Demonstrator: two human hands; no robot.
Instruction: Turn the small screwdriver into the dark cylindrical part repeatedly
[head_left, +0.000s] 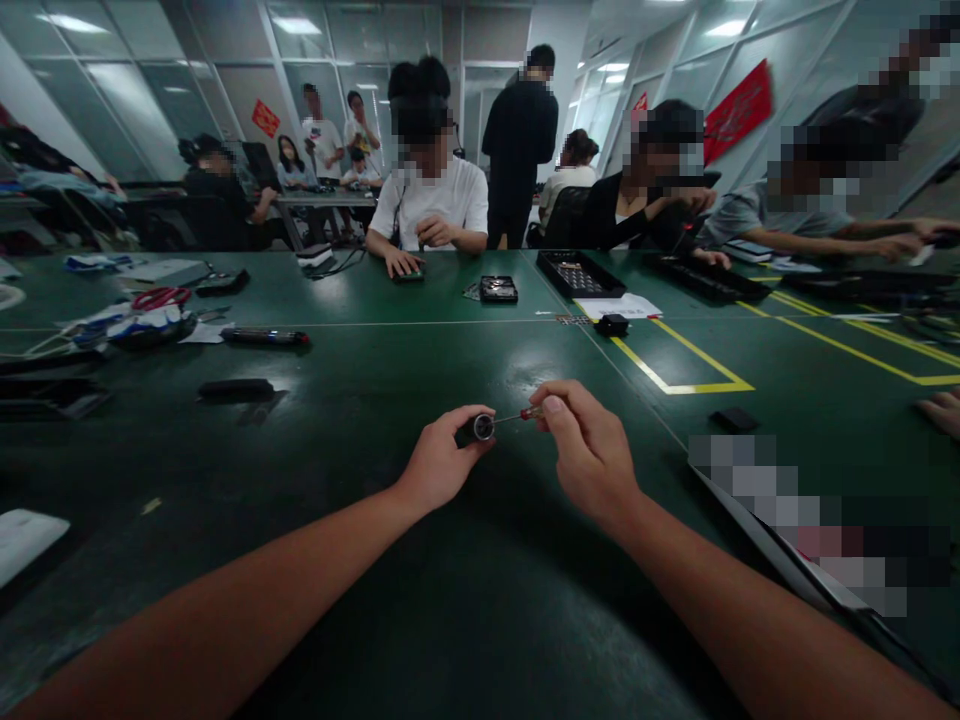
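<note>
My left hand (442, 458) is closed around a dark cylindrical part (481, 428) whose round, ringed end faces me. Between the fingers and thumb of my right hand (589, 445) is a small screwdriver (531, 412) with a reddish, see-through handle. Its thin shaft runs left to the rim of the cylinder; whether the tip touches a screw is too small to tell. Both hands are held above the green table (420, 620), near its middle.
Several people sit or stand beyond the table. A black parts tray (579, 274), a small open black box (499, 289) and a black block (734, 420) lie on it. At left are a dark pen-shaped tool (266, 338) and a black case (236, 390). A laptop-like object (757, 530) is at right.
</note>
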